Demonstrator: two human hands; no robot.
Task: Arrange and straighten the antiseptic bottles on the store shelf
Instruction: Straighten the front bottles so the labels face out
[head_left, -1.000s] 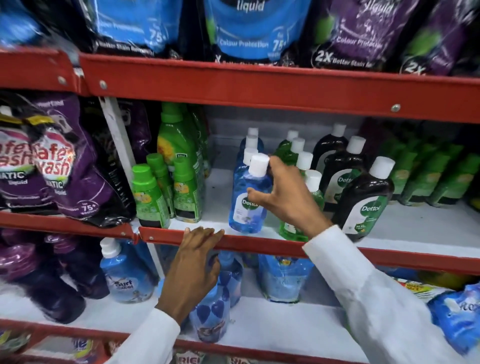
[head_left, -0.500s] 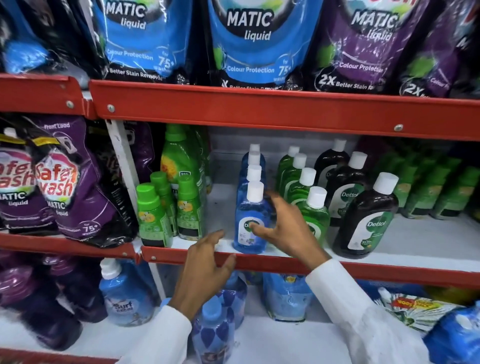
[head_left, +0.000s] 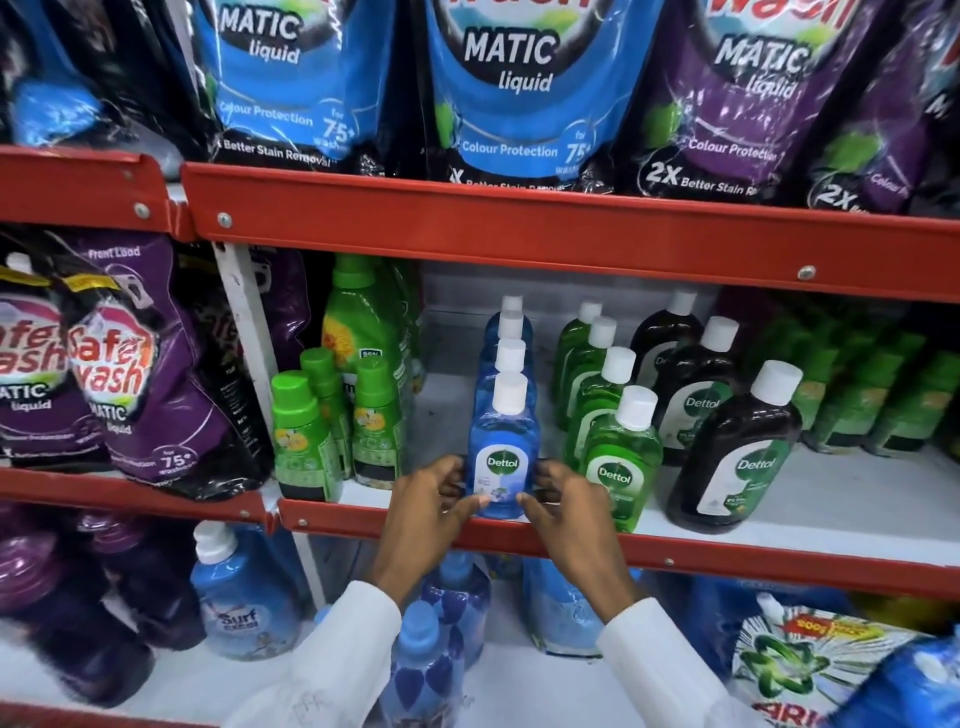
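White sleeves at the bottom edge, both arms reaching up to the middle shelf. Left hand (head_left: 426, 499) and right hand (head_left: 563, 501) cupped on either side of the front blue translucent plastic bottle with a white screw cap (head_left: 503, 457), fingertips pinching its lower sides, thumbs near the base. Labelled "Dettol" on a green sword-shaped badge over a white panel. Standing upright at the front lip of the red-edged white metal shelf (head_left: 727, 558), first in a straight file of like blue bottles (head_left: 506, 338) running back.

Just to the right, a row of clear green Dettol bottles with white caps (head_left: 621, 457), then dark brown Dettol bottles with white caps (head_left: 737, 452), the front one well forward. Further right, blurred green bottles, brand unreadable. To the left, small opaque green bottles with green caps (head_left: 301, 441), yellow flower print, possibly a floor cleaner.

Above, glossy blue and purple pouches (head_left: 514, 93) reading "MATIC liquid", "Colour Protection", "2X Better Stain Removal". Far left, purple "Safe wash" pouches (head_left: 130, 374).
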